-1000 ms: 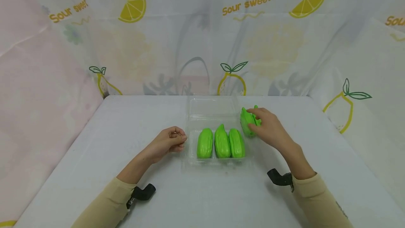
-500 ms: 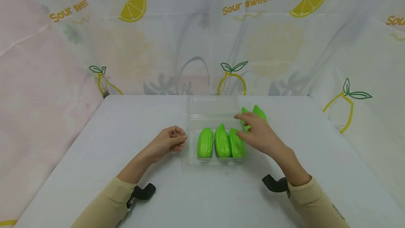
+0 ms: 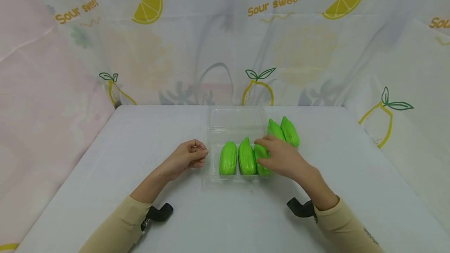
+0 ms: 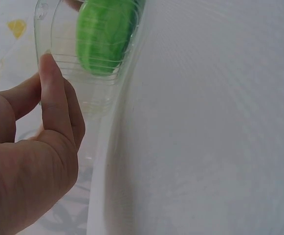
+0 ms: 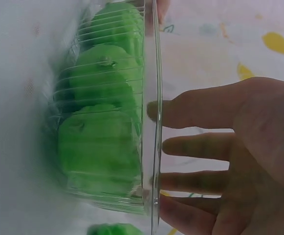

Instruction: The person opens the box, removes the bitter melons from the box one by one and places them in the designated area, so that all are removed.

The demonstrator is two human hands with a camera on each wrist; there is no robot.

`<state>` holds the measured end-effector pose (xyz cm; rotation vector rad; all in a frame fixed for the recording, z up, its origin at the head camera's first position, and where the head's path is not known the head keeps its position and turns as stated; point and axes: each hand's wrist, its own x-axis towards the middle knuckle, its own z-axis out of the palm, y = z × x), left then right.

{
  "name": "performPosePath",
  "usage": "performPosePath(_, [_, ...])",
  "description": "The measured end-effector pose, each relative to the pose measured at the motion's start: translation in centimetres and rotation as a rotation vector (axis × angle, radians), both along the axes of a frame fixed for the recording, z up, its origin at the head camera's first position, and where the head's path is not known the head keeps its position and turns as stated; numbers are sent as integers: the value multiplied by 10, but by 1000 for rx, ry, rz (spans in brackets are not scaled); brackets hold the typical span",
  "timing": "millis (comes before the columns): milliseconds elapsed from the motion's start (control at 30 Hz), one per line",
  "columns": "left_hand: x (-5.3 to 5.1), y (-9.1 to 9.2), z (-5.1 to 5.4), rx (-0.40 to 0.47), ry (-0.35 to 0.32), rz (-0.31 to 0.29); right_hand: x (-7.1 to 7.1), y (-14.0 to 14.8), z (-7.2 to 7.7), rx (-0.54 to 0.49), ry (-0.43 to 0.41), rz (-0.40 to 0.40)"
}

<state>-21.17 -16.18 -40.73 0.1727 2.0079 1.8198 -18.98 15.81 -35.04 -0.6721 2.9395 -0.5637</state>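
Observation:
A clear plastic clamshell box [image 3: 215, 167] stands on the table with its lid [image 3: 237, 118] laid back. Inside it are a left green ridged, elongated toy fruit [image 3: 228, 158], a middle one [image 3: 247, 157] and a right one [image 3: 261, 156], side by side. My left hand [image 3: 185, 156] pinches the box's left rim between thumb and fingers; the left wrist view shows its fingertip at that edge. My right hand [image 3: 284, 157], fingers extended and spread, hovers over the right fruit and partly hides it. In the right wrist view, its fingertips [image 5: 168, 115] are by the box rim.
Two more green toy fruits, one nearer [image 3: 275, 129] and one farther right [image 3: 290, 132], lie on the white table [image 3: 225, 221] behind my right hand. A lemon-printed cloth [image 3: 197, 50] rises behind the table and along both sides.
My right hand has moved left and toward me, from the two loose fruits to above the right fruit in the box. My left hand has stayed at the box's left rim.

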Motion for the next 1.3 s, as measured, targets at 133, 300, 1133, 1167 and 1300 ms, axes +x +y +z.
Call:
performPosePath(133, [0,0,-1,1,4,-5,3,-2,-2,77,25,22])
performPosePath(300, [0,0,-1,5,7,-9,5,-7,-7,148,56,40])
performPosePath(1133, [0,2,-1,4,7,-16,4,-17,-15,176,145,30])
performPosePath(1167, [0,2,-1,5,8,-16,4,-18,-15,174,144,30])
performPosePath(1300, [0,2,0,3,12,-15,3,-18,-13,158,118,22])
